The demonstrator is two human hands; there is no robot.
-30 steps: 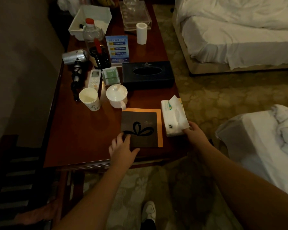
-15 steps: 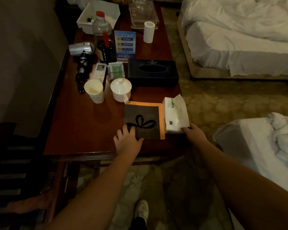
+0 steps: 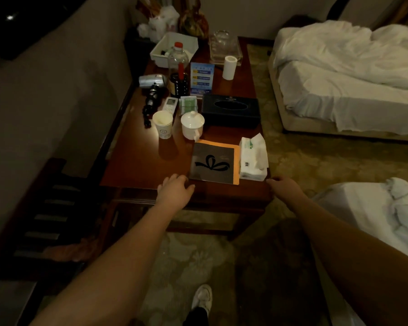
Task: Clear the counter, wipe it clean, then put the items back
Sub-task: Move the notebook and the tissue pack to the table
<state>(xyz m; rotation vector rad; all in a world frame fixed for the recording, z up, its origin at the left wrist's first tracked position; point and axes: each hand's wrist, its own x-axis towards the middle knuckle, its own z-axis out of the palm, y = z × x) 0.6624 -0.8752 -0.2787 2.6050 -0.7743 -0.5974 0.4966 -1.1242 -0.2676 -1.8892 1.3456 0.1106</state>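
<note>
Ribbon folder (image 3: pixel 213 163) on counter (image 3: pixel 141 161), between both hands, untouched

left hand (image 3: pixel 174 191): forward, fingers relaxed, empty; right hand (image 3: pixel 284 187): forward, fingers loosely curled, empty

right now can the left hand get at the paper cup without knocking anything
Probably yes. The left hand rests open at the near edge of the counter, and only bare wood lies between it and the paper cup. The lidded mug stands close beside the cup, to its right.

Both hands (image 3: pixel 174 190) (image 3: pixel 284 185) relaxed at counter (image 3: pixel 139 165) edge, nr dark folder (image 3: pixel 213 164) & tissue pack (image 3: pixel 253 158).
</note>
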